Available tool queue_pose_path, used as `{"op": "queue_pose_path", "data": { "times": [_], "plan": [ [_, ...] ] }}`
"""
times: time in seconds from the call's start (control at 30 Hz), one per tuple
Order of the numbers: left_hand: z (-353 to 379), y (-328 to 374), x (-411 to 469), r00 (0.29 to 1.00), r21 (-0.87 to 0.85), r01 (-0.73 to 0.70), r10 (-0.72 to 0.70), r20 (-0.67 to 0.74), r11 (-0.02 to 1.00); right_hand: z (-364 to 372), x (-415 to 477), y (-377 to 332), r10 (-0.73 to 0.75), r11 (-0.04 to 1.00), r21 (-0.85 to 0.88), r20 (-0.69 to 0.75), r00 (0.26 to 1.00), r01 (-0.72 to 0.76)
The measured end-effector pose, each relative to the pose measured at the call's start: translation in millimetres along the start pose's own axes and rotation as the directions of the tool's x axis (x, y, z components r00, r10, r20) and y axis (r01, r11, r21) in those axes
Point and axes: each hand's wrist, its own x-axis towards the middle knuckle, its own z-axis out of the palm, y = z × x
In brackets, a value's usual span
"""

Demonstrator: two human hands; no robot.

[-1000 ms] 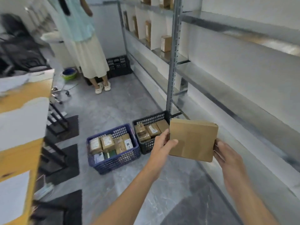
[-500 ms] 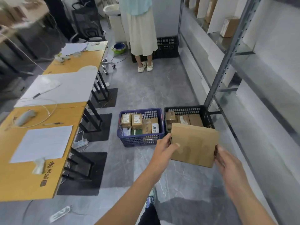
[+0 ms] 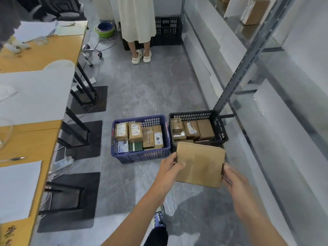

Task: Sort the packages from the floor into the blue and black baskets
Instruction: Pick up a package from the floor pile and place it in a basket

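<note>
Cardboard hides a good deal here: the flat brown package point(image 3: 200, 165), held in the air above the floor with its plain face up, covers the near rim of the black basket point(image 3: 219, 125) and some of the boxes point(image 3: 191, 129) inside it. The left hand point(image 3: 168, 172) grips the package's left edge, thumb on the top face, the other fingers out of sight beneath; the right hand point(image 3: 234, 180) pinches the right edge, its fingertips partly masked by the card. Just left of the black one, the blue basket point(image 3: 142, 156) holds labelled boxes; one white label point(image 3: 158, 139) bears handwritten digits that look like 7186, while the printed labels are too small to read. A person point(image 3: 136, 18) in a pale skirt at the far end is cut off above the waist. On the left worktop point(image 3: 44, 50), dark characters point(image 3: 10, 233) at the near corner run off the frame and are hard to make out
</note>
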Motion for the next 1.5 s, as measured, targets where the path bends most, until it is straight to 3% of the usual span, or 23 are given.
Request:
{"op": "queue_pose_path", "data": {
  "times": [0.27, 0.43, 0.7, 0.87, 1.0, 1.3, 1.5],
  "plan": [
    [-13, 22, 77, 0.996, -0.008, 0.078, -0.077, 0.041, 0.997, 17, 67, -9, 0.095, 0.995, -0.030, -0.043, 0.995, -0.096],
    [-1, 26, 129, 0.986, -0.003, 0.168, -0.168, -0.013, 0.986, 19, 131, -19, 0.184, 0.979, -0.089, -0.014, 0.983, -0.185],
    [51, 18, 257, 0.914, -0.198, 0.330, -0.365, -0.176, 0.923, 7, 295, -38, 0.264, 0.927, -0.297, 0.078, 0.961, -0.230],
    [86, -7, 343, 0.805, -0.461, 0.388, -0.537, -0.253, 0.798, 14, 419, -45, 0.223, 0.813, -0.581, 0.232, 0.947, -0.049],
    [104, -30, 400, 0.717, -0.661, 0.372, -0.654, -0.242, 0.652, 38, 505, -37, 0.243, 0.661, -0.741, 0.358, 0.902, 0.116],
    [101, -117, 519, 0.586, -0.899, 0.234, -0.792, -0.173, 0.369, 110, 647, 40, 0.366, 0.446, -0.826, 0.520, 0.772, 0.345],
    [84, -173, 582, 0.534, -0.955, 0.149, -0.834, -0.140, 0.256, 148, 703, 99, 0.392, 0.382, -0.842, 0.520, 0.759, 0.380]
  ]
}}
